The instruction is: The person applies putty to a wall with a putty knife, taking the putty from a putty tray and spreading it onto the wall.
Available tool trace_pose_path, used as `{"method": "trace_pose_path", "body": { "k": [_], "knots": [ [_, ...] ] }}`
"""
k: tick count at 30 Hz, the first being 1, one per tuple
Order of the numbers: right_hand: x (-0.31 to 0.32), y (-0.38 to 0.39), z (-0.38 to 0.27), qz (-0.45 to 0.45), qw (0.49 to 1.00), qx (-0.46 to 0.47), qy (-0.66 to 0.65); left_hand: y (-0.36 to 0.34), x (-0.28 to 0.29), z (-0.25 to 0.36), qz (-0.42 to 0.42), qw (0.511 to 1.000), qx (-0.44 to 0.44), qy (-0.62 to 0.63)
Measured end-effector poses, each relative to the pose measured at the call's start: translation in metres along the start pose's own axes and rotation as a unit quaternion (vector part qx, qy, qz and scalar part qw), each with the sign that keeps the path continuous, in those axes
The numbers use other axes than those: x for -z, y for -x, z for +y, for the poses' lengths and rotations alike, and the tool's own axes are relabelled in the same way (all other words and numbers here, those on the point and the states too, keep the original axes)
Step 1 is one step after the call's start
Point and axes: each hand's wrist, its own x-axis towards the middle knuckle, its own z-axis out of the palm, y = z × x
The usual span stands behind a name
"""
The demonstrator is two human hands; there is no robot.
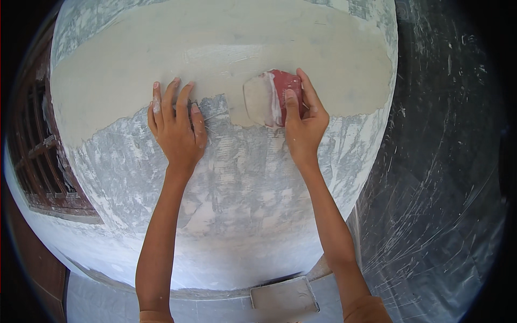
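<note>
My right hand [307,118] grips a red putty spreader [288,91], thumb on its near face and fingers behind its right edge. Wet putty [259,100] coats the left part of the spreader, which lies close against the wall. A broad band of smooth cream putty [161,37] runs across the wall's upper part. Below it, the wall [242,177] is patchy grey and white. To the left, my left hand [176,121] has its fingers spread, fingertips on the lower part of the cream band. Nothing is in it, and pale smears mark its fingers.
At the wall's foot, a rectangular tray [285,297] of putty stands on the floor [215,311]. A brown wooden window grille [46,151] is on the left. Dark plastic sheeting [441,177] with white splashes hangs along the right.
</note>
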Motion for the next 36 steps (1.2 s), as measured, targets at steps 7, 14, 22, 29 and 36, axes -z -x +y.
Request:
{"method": "trace_pose_path", "body": {
  "k": [7, 14, 22, 29, 36],
  "knots": [
    [-0.011, -0.001, -0.014, -0.015, 0.999, -0.017, -0.027, 0.000, 0.000, 0.000, 0.003, 1.000, -0.003, 0.002],
    [0.021, -0.027, -0.019, 0.100, 0.995, -0.011, -0.017, 0.001, 0.002, -0.002, 0.000, 1.000, 0.002, 0.001],
    [-0.022, -0.021, -0.011, -0.016, 0.999, 0.028, 0.015, 0.001, -0.001, 0.001, 0.002, 1.000, -0.005, 0.002],
    [0.018, -0.022, -0.024, 0.047, 0.998, -0.015, -0.033, 0.001, 0.002, 0.001, -0.005, 1.000, 0.001, 0.008],
    [0.023, -0.004, 0.000, 0.033, 0.999, -0.021, -0.005, 0.002, 0.002, 0.000, -0.001, 1.000, 0.005, 0.004]
  ]
}}
